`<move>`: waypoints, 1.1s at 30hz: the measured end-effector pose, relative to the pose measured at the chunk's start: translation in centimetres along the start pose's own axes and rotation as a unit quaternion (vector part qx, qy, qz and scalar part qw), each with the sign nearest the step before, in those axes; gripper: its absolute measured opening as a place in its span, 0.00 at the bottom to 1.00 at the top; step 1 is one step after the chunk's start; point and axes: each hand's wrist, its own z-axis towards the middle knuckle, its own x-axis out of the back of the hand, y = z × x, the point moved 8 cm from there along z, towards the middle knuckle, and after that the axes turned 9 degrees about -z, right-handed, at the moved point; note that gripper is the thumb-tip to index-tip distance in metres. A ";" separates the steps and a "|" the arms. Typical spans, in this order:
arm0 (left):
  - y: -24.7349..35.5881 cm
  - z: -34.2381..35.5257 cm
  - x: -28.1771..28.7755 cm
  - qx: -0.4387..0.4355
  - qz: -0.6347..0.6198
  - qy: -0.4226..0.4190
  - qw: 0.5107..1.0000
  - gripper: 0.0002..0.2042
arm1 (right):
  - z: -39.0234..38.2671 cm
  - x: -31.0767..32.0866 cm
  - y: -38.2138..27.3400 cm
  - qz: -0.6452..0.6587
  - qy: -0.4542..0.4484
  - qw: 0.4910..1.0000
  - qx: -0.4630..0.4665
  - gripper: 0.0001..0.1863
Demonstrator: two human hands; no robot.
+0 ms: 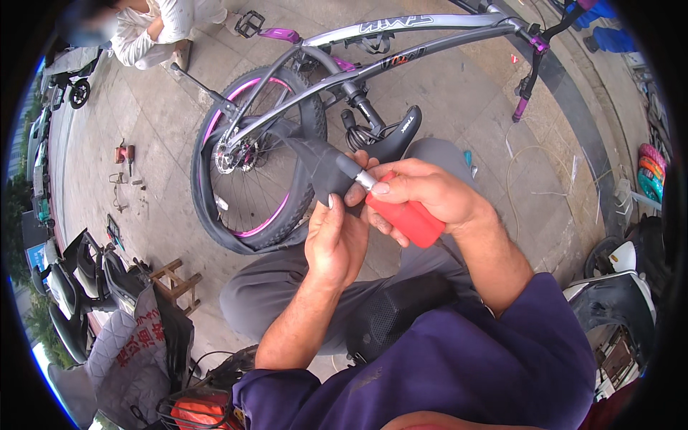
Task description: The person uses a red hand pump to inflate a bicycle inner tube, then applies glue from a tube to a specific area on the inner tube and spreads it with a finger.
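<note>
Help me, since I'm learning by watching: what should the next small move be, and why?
I'd probably steady the black rubber in the grip of the left hand: the right hand holds a red bottle-like object, its dark tip pointing over that rubber, which might shift. Whether the tip touches it is unclear.

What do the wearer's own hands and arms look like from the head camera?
The left hand and right hand are ungloved, with no ring or watch visible. The left forearm and right forearm are bare too. The left sleeve and right sleeve are dark purple-blue, loose, and end around the elbows.
</note>
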 end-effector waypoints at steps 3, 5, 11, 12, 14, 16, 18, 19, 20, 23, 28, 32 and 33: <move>0.4 -0.1 0.1 0.004 -0.025 0.002 1.000 0.28 | 0.3 -0.5 -0.2 0.016 -0.012 1.000 0.002 0.19; 0.5 -0.4 0.1 0.010 -0.051 0.010 0.999 0.28 | 0.1 -0.8 -0.1 0.021 -0.006 1.000 0.001 0.19; 0.4 0.2 -0.4 0.030 -0.082 -0.020 0.996 0.27 | -0.6 -0.6 0.2 0.010 -0.008 1.000 0.011 0.23; 0.4 0.1 -0.4 0.027 -0.089 -0.019 0.995 0.27 | -0.8 -0.6 0.3 0.008 0.001 1.000 0.007 0.23; 0.9 0.1 -0.5 0.023 -0.103 -0.018 0.994 0.26 | -0.7 -0.9 0.3 0.009 0.003 1.000 0.007 0.24; 1.1 0.1 -0.6 0.019 -0.110 -0.017 0.994 0.25 | -0.9 -0.8 0.4 0.006 0.008 1.000 0.001 0.25; 1.1 0.2 -0.6 0.019 -0.115 -0.015 0.993 0.24 | -1.1 -0.6 0.6 0.005 0.010 1.000 0.002 0.26; 1.0 0.2 -0.6 0.019 -0.116 -0.013 0.993 0.24 | -1.2 -0.4 0.6 0.004 0.011 1.000 0.003 0.26; 0.9 0.3 -0.6 0.020 -0.118 -0.011 0.993 0.24 | -1.3 -0.2 0.7 0.001 0.015 1.000 0.002 0.26; 1.3 0.5 -0.7 0.014 -0.113 -0.034 0.993 0.23 | -1.8 0.3 0.7 -0.014 0.027 0.999 0.009 0.26; 1.0 0.3 0.1 0.017 -0.114 0.027 0.993 0.22 | -3.0 -0.3 -0.4 -0.069 0.033 0.996 0.055 0.27; 0.5 0.8 0.5 0.017 -0.129 0.025 0.991 0.22 | -3.4 -0.8 -1.4 -0.144 0.070 0.984 0.078 0.28; 0.6 0.8 0.4 0.013 -0.132 0.021 0.991 0.22 | -3.4 -0.9 -1.5 -0.168 0.088 0.979 0.081 0.28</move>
